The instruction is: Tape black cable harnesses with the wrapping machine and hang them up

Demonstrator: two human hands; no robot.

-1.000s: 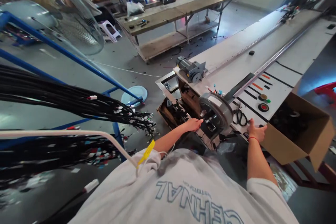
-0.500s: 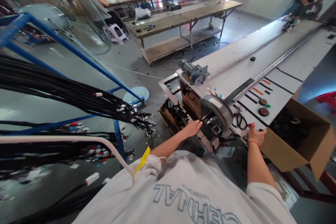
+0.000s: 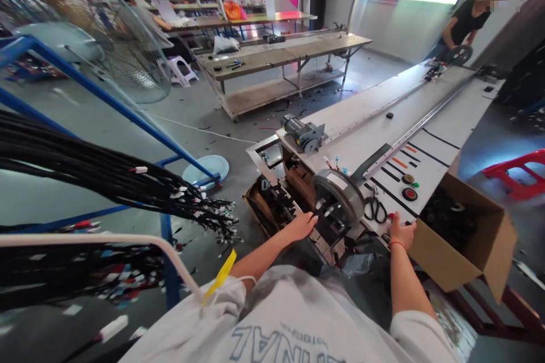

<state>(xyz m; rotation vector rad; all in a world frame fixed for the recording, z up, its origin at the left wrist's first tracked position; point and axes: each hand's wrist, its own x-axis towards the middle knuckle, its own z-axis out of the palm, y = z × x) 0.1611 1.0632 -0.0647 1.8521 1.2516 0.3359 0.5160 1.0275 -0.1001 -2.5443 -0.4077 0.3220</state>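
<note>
My left hand (image 3: 304,225) is closed at the near side of a grey wheel (image 3: 340,198) mounted at the table's end; whatever its fingers hold is too small to make out. My right hand (image 3: 401,231) rests at the near table corner, thumb and fingers apart, beside a small red piece (image 3: 391,216). Black-handled scissors (image 3: 376,210) lie just left of that hand. Beyond them on the white table (image 3: 366,130) are a roll of tape with a red centre (image 3: 409,194), a brownish roll (image 3: 407,178), and several black and orange strips (image 3: 399,163).
A cardboard box (image 3: 460,261) with dark contents stands right of my right hand. A motor (image 3: 302,133) sits at the table's left corner. Black cable bundles (image 3: 106,153) hang on a blue rack (image 3: 114,99) to my left, near a fan (image 3: 136,62). A person (image 3: 464,25) works at the far end.
My view has tilted up and turned slightly right, so the far person and windows show more. Both hands keep their places at the table's end.
</note>
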